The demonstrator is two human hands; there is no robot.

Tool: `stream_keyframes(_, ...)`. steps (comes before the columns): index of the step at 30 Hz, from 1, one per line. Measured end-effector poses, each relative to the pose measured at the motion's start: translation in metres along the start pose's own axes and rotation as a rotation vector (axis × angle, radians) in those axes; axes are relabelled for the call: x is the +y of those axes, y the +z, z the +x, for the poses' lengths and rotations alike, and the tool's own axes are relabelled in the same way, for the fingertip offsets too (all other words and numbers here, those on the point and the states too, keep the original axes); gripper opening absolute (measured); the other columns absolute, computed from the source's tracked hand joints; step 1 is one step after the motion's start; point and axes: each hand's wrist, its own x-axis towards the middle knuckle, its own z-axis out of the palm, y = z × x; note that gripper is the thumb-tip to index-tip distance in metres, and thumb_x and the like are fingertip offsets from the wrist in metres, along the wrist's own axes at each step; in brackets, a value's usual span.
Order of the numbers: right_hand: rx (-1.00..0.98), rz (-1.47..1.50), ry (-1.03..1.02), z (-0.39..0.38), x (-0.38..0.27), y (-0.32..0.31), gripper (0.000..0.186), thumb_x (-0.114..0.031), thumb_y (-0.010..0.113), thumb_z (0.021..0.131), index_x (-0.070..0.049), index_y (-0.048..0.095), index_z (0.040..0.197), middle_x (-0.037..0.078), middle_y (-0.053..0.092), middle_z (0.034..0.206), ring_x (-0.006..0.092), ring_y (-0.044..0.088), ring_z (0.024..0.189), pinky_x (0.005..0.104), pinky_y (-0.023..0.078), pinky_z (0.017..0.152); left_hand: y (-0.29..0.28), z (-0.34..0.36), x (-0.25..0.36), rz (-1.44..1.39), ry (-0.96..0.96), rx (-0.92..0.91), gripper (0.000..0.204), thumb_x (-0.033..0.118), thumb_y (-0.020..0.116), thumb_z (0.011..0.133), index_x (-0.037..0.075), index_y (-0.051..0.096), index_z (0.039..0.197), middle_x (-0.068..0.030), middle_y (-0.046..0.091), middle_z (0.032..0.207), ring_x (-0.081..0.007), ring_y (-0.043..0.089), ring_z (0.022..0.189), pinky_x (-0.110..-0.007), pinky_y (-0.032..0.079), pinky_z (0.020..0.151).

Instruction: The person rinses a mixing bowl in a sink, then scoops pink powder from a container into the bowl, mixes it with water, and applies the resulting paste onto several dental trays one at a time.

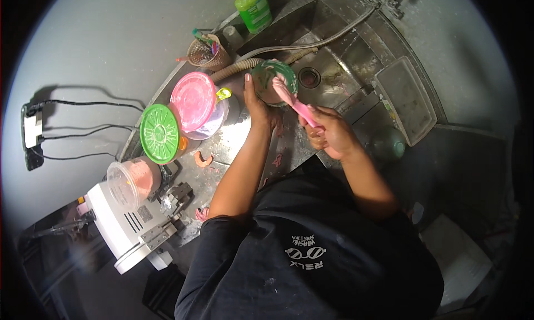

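A green flexible mixing bowl (264, 70) smeared with pale pink paste is gripped in my left hand (257, 100) near the sink's left side. My right hand (328, 128) is closed round the handle of a pink spatula (297, 106), whose upper end is coated in pale pink paste and reaches into the bowl. Just left of the bowl stand tubs with a pink lid (191, 99) and a green lid (157, 132). A pinkish C-shaped piece (203, 161) lies on the metal counter below them.
A steel sink (339, 58) with hoses fills the upper middle, with green soap (253, 14) behind it. A clear tray (417, 100) lies right. A cup of tools (201, 56), an open powder tub (136, 181) and a white machine (122, 225) line the left, below wall-mounted sockets (33, 131).
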Motion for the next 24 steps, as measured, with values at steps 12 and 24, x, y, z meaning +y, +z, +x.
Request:
stream_keyframes(12, 0.015, -0.250, -0.020, -0.017, -0.016, -0.013, 0.037, -0.034, 0.045, 0.103, -0.002, 0.056, 0.088, -0.006, 0.037, 0.058, 0.0009, 0.029, 0.047, 0.0184, 0.024, 0.042, -0.041, -0.025, 0.009, 0.676, 0.098, 0.501, 0.062, 0.044, 0.031, 0.104, -0.008, 0.064, 0.108, -0.0180, 0.069, 0.092, -0.0276, 0.069, 0.078, -0.036, 0.058, 0.062)
stream_keyframes(24, -0.097, -0.257, -0.011, -0.020, -0.025, -0.005, 0.037, -0.033, 0.045, 0.103, -0.001, 0.056, 0.088, -0.005, 0.038, 0.059, 0.0005, 0.029, 0.048, 0.0178, 0.024, 0.043, -0.067, -0.103, 0.008, 1.307, -0.036, 0.447, 0.040, 0.038, 0.059, 0.093, 0.001, 0.061, 0.077, -0.0171, 0.060, 0.070, -0.0272, 0.056, 0.065, -0.041, 0.044, 0.065)
